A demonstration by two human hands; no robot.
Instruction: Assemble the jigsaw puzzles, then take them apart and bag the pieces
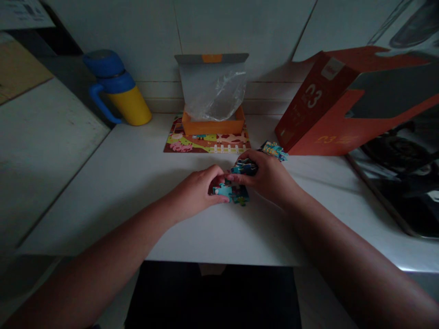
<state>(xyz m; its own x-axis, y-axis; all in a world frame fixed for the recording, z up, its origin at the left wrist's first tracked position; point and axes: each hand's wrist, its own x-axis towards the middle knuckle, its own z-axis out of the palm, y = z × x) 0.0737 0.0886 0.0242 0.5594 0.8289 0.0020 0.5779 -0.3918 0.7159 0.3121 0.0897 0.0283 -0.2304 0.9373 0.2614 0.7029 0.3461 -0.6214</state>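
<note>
My right hand (262,171) is closed round a stack of jigsaw puzzle pieces (244,167), held just above the white worktop. Below it lie several teal and dark puzzle pieces (236,193) that look partly joined. My left hand (202,185) curves round the left side of these, thumb and fingers gripping a light teal piece (222,190) near the right fingertips. Beyond the right hand, more puzzle pieces (274,150) lie in a small pile against a red box. The ends of the left fingers are partly hidden.
An opened orange box (214,128) with a clear plastic bag (219,98) stands on a farm picture sheet (195,144) by the wall. A blue and yellow flask (120,89) is back left. The large red box (318,105) leans at right, beside a gas stove (404,169).
</note>
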